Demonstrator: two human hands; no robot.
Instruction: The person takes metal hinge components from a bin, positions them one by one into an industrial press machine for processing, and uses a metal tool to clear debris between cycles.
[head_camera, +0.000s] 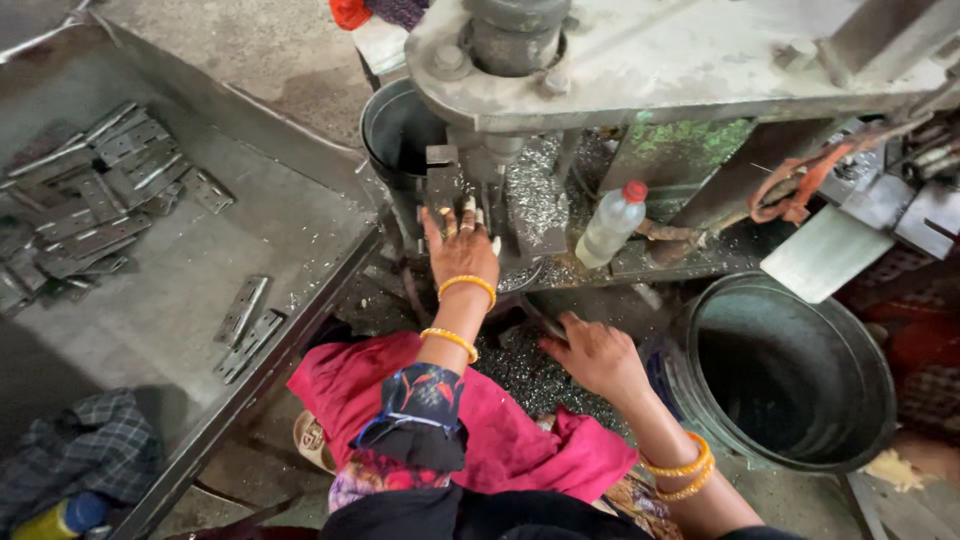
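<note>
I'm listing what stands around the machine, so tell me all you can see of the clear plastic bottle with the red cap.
The clear plastic bottle with the red cap stands on the grey metal machine bed, leaning slightly, cap up and to the right. Its body looks cloudy and whitish; whether it holds liquid cannot be told. Shiny metal shavings lie around its base. Neither hand touches it: the left hand rests on the machine nearby.

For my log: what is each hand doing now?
Left hand: fingers on the drill press fixture; grip cannot be told.
Right hand: open, resting on metal shavings.
</note>
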